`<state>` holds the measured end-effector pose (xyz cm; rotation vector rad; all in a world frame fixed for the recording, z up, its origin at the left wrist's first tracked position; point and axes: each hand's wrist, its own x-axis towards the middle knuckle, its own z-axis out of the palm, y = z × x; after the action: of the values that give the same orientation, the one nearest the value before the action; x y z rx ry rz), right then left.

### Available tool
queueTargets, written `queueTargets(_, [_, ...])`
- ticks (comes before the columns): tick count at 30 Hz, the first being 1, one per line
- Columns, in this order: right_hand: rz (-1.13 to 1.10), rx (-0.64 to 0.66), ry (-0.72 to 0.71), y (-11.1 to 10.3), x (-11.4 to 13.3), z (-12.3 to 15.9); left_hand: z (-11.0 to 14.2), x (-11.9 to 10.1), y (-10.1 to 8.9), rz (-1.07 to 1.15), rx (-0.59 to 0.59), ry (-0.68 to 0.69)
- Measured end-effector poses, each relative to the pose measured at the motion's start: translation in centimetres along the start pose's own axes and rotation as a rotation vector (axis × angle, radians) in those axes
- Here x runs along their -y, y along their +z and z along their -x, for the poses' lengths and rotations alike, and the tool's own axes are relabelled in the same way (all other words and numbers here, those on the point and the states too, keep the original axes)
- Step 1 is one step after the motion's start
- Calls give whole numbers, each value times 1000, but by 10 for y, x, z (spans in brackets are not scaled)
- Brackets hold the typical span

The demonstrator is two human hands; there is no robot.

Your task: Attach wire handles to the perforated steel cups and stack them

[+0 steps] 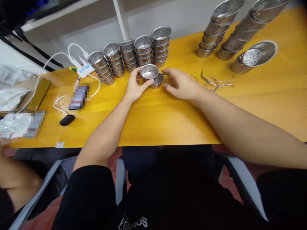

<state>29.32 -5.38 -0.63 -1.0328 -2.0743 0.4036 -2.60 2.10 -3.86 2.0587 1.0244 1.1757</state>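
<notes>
Left hand [134, 87] pinches a round, perforated metal cup [149, 72]; right hand [184, 84] curves, unclenched, beside another cup [157, 84].

On the near edge of the table [163, 127], toward its left end, you have a small blue-bordered sticker [59, 144] with red digits: a 3, then perhaps a 4 or 9. White lettering [134, 222] on your black shirt [179, 188] is too distorted to read whole.

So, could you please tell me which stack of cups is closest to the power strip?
The leftmost stack, beside the power strip; the others stand farther right.
</notes>
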Motion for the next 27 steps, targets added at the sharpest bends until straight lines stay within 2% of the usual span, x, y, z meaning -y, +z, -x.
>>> queueTargets(3, [-75, 36, 19, 1, 14, 2, 1, -3, 2, 32, 43, 4])
queueTargets(7, [-106, 46, 24, -3, 21, 3, 1, -8, 5, 61, 54, -4])
queueTargets(16, [-125, 28, -12, -2, 27, 3, 6, -22, -3, 94, 117, 7])
queueTargets(22, [-119, 5, -3, -3, 22, 4, 8, -26, -6, 139, 189, 59])
queueTargets(27, [-110, -15, -52, -3, 20, 4, 9, -33, -6, 149, 205, 54])
